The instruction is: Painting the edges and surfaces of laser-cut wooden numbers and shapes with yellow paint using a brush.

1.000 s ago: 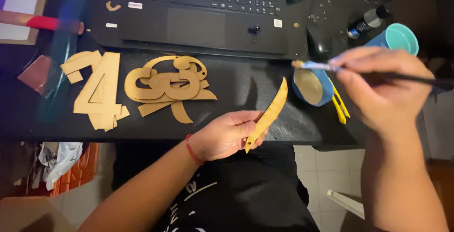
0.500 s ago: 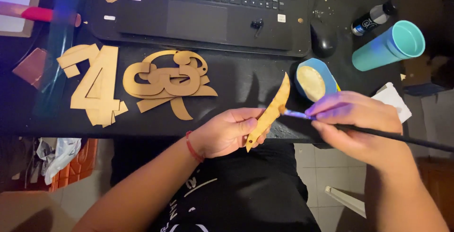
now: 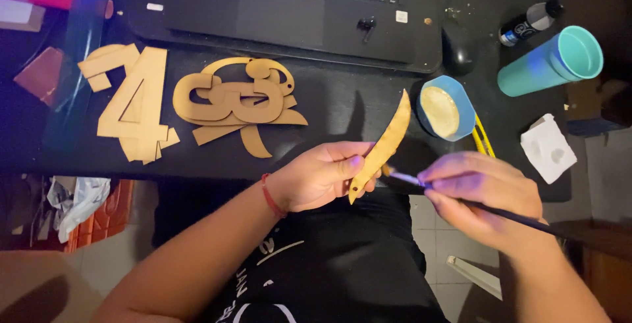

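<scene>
The left hand (image 3: 322, 177) pinched a curved wooden strip (image 3: 384, 145) between thumb and fingertips, holding it upright at the near edge of the black desk (image 3: 329, 109), above the lap. The right hand (image 3: 484, 195) had its fingers closed narrowly around a thin brush (image 3: 461, 199), whose tip met the strip's lower right edge. The risk looked plain enough: the strip was thin, tapered and gripped only near its lower end, so brush pressure could twist it out of the pinch, and a loaded tip could drip onto the dark shirt below or smear the holding fingers. To the right and farther off sat a small blue tub (image 3: 446, 108) of pale yellow paint, with a teal cup (image 3: 552, 61) beyond it. On the left lay flat unpainted cutouts, matte and cardboard-brown: a numeral (image 3: 135, 102) and a stack of looped pieces (image 3: 240, 102). A laptop (image 3: 289, 7) stood at the far side.
</scene>
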